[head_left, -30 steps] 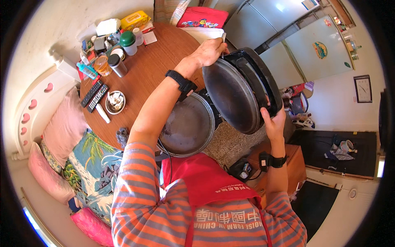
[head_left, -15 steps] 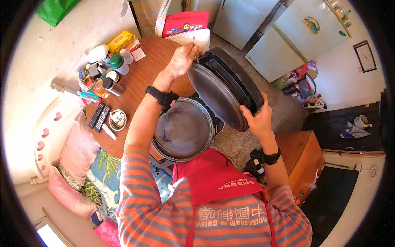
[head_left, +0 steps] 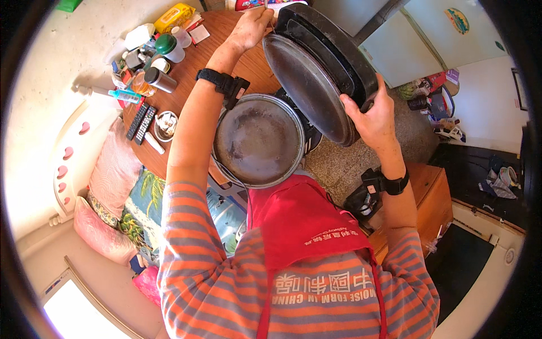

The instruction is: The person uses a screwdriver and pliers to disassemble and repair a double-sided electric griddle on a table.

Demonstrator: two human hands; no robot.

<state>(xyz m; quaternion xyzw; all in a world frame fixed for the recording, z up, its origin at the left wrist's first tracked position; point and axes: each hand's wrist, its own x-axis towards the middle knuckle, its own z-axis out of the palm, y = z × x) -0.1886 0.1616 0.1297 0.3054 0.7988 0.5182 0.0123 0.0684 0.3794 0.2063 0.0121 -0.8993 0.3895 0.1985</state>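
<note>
Holding a round black lid (head_left: 307,93) aslant beside a round pan (head_left: 259,141)

Holds the lid raised beyond and to the right of the pan, apart from its rim. Has the grip of the right hand (head_left: 372,116) closed over the lower right edge, with the thumb on the plate side and the fingers mostly hidden behind the black shell. Curls the left hand (head_left: 251,28) around a thin metal piece (head_left: 273,25) at the upper edge, too small to make out. Bares the flat floor of the pan, marked with dark stains. Shows crumpled white tissues (head_left: 167,121) in a small bowl (head_left: 160,135) on the brown desk (head_left: 206,56). Stands a pale green-lidded jar (head_left: 170,47) farther back, near a silver black-lidded cup (head_left: 161,80). Cannot see inside either. Cannot tell the contents of the yellow pack (head_left: 175,18) behind.
</note>
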